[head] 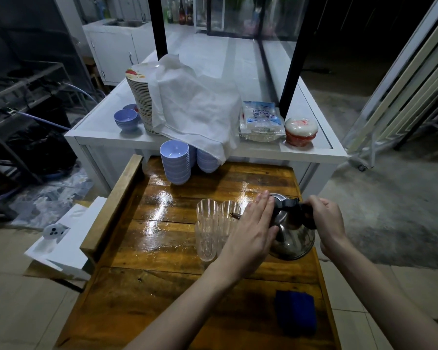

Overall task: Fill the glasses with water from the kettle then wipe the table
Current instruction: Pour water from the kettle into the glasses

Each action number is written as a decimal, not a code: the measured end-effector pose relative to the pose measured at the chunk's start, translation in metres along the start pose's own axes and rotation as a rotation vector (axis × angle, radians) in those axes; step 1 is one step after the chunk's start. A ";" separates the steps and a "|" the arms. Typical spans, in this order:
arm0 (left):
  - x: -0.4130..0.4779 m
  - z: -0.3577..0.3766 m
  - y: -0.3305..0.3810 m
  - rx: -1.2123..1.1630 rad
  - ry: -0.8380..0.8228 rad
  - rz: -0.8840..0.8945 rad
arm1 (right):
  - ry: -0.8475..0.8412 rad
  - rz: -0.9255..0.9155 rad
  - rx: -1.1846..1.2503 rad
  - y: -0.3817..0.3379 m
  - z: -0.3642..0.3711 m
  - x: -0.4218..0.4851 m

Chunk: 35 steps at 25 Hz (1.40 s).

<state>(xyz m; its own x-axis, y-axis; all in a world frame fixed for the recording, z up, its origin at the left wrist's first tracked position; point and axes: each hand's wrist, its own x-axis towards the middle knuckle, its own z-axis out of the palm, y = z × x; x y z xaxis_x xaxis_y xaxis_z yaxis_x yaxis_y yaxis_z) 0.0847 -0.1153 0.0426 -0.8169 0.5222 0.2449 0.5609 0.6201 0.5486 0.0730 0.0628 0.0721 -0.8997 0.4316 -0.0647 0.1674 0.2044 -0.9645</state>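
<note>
Two clear glasses [208, 231], touching, mid-desk. One steel kettle [293, 238] at their 3 o'clock: left hand [253, 228] lies flat against it, fingers straight; right hand [326, 218] grips its black handle. One blue cloth [295, 311] at 5 o'clock. Two bowl stacks [175, 165] at 12. Glossy wooden desk [149, 248]; tiled floor [23, 299].

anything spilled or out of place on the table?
No clear spill: the wooden table shines, but that could be varnish. Both glasses stand upright. Only oddity: the white cloth droops off the counter edge in front of a bowl stack.
</note>
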 end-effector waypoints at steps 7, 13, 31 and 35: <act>-0.007 -0.009 -0.015 -0.085 0.024 -0.003 | 0.034 -0.066 -0.142 -0.011 0.017 -0.004; -0.010 -0.009 -0.020 -0.104 0.033 0.001 | 0.035 -0.105 -0.200 -0.016 0.020 -0.004; -0.011 -0.006 -0.031 -0.141 0.070 -0.031 | -0.025 -0.202 -0.344 -0.032 0.031 0.001; -0.012 -0.005 -0.031 -0.147 0.071 -0.033 | -0.024 -0.204 -0.338 -0.033 0.031 -0.002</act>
<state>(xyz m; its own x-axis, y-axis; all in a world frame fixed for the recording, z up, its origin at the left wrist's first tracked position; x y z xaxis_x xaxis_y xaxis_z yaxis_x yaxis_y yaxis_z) 0.0760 -0.1437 0.0266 -0.8451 0.4568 0.2778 0.5118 0.5414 0.6670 0.0561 0.0276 0.0964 -0.9368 0.3321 0.1101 0.1033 0.5631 -0.8199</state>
